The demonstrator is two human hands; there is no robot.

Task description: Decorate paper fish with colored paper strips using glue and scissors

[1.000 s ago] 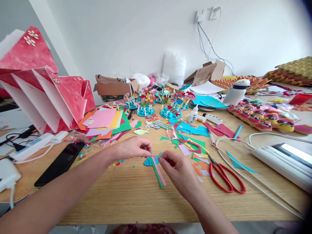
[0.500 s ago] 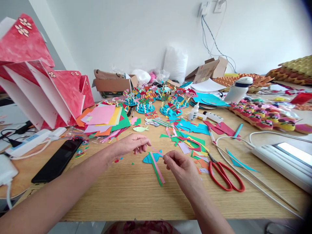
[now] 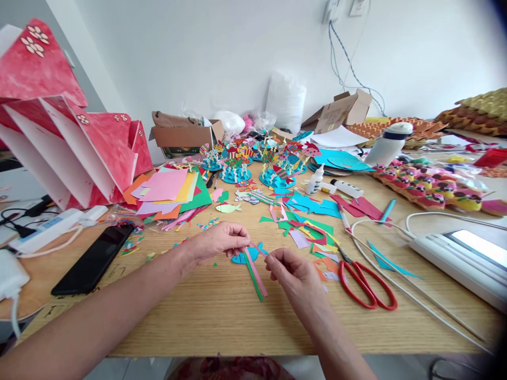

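My left hand [image 3: 227, 240] is closed, its thumb and forefinger pinching one end of a thin pink paper strip [image 3: 258, 248]. The other end is pinched in my right hand [image 3: 291, 266], so the short strip spans the gap between both hands. Behind and below it a blue paper fish [image 3: 240, 259] lies on the table, partly covered by my left fingers. A green paper strip [image 3: 252, 277] and a longer pink paper strip [image 3: 261, 282] lie side by side, their upper ends over the fish.
Red-handled scissors [image 3: 366, 285] lie right of my right hand, among paper scraps [image 3: 300, 238] and a white cable [image 3: 388, 272]. A glue bottle [image 3: 315, 180] stands farther back. At left are stacked coloured papers [image 3: 164, 186] and a black phone [image 3: 93, 259].
My left hand has moved slightly right and its fingers have closed on the pink strip's end. My right hand has stayed nearly in place, holding the strip.
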